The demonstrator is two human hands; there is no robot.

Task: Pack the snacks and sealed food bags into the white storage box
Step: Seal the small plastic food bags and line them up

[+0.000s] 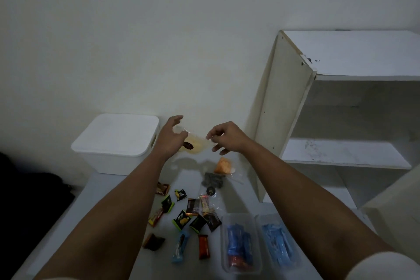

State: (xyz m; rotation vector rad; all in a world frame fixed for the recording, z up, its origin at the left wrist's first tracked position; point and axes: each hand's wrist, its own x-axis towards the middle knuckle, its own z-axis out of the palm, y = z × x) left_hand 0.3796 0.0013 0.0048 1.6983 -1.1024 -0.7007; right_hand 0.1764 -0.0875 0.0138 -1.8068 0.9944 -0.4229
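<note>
Clear sealed food bag point(196, 145) w/ pale yellowish contents and one dark brown piece is held up in the air over the far end of the pale grey table point(109, 216), between both hands, just right of the white lidded plastic storage box point(116, 141). Left hand point(170, 137) has fingers spread wide, palm against the bag's left end; whether it actually grips, can't tell. Right hand point(225, 137) pinches the bag's right edge btwn thumb and forefinger, other fingers loosely curled.

Box sits at the table's far left corner, lid on, against the white wall point(159, 41).

Below the bag, near the far edge: small orange-filled clear bag point(223, 166), and just in front of it a dark grey-filled clear bag point(213, 180). A small round black item point(211, 190) lies beside that.

Mid-table: scatter of small wrapped snacks point(188, 216) — black/green, brown, orange, one light blue — loosely spread, some touching.

Near right corner: two clear rectangular plastic trays side by side. Left tray point(241, 243) holds blue packets plus something red-orange at its near end; right tray point(278, 243) holds light blue packets.

Right of the table: white open shelf unit point(341, 120), shelves bare, scuffed.

Left of the table: dark shape point(29, 200), too dim to ID.
</note>
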